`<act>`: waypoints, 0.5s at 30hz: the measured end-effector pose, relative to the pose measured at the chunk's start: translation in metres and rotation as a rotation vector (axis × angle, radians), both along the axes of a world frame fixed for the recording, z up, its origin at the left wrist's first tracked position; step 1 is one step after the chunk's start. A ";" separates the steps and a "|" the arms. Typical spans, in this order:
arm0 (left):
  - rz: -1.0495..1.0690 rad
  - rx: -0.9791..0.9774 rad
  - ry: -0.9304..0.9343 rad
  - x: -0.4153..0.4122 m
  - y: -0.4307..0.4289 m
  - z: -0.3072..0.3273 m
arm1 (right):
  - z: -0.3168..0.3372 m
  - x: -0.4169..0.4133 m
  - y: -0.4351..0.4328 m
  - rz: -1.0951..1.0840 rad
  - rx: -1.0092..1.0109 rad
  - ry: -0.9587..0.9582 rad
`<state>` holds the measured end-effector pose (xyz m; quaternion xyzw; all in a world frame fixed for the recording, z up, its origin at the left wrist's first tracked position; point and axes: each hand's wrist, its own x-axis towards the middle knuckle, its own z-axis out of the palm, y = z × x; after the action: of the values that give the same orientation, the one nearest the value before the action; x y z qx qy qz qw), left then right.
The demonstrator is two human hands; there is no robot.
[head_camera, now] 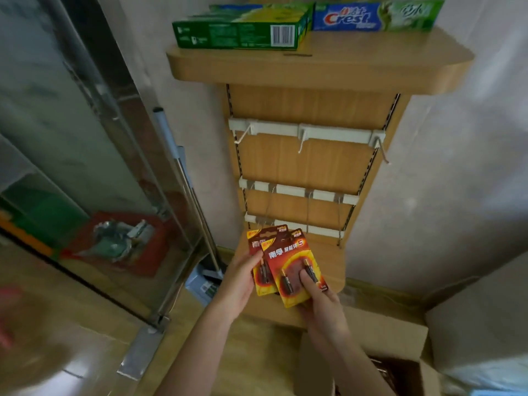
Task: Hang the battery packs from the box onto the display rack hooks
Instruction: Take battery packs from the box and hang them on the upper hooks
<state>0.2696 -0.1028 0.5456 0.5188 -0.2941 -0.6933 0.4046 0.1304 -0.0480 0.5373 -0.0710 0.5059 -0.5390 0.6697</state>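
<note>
2 red-and-yellow carded battery packs were held fanned just in front of the lowest rails of the tan wooden display rack [308, 107], above the open brown cardboard box [385, 330]. This was judged to be for parting 1 card for hanging. The rear pack [257, 245] was pinched at its left edge by the left hand [240, 284]. The front pack [288, 261] was gripped by the right hand [323, 304], thumb pressed on its clear blister. Dark cells were shown under plastic on each yellow-bordered card. The white plastic hooks [301, 142] on the top rail were seen bare.

wood-grain rack [311, 167], glossy card battery packs [294, 267]
</note>
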 end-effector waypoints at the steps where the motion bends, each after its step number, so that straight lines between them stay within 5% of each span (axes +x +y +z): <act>1: -0.049 -0.021 -0.027 0.015 -0.007 -0.005 | -0.001 0.014 -0.009 -0.020 0.002 -0.004; 10: -0.115 -0.285 -0.314 0.099 -0.093 0.008 | 0.005 0.077 -0.072 -0.253 -0.021 0.047; 15: -0.096 -0.426 -0.313 0.104 -0.128 0.036 | 0.028 0.074 -0.101 -0.364 -0.156 0.160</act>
<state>0.3733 -0.2306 0.5815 0.5083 -0.5168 -0.5453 0.4209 0.2046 -0.1494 0.5648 -0.0727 0.5188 -0.6812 0.5115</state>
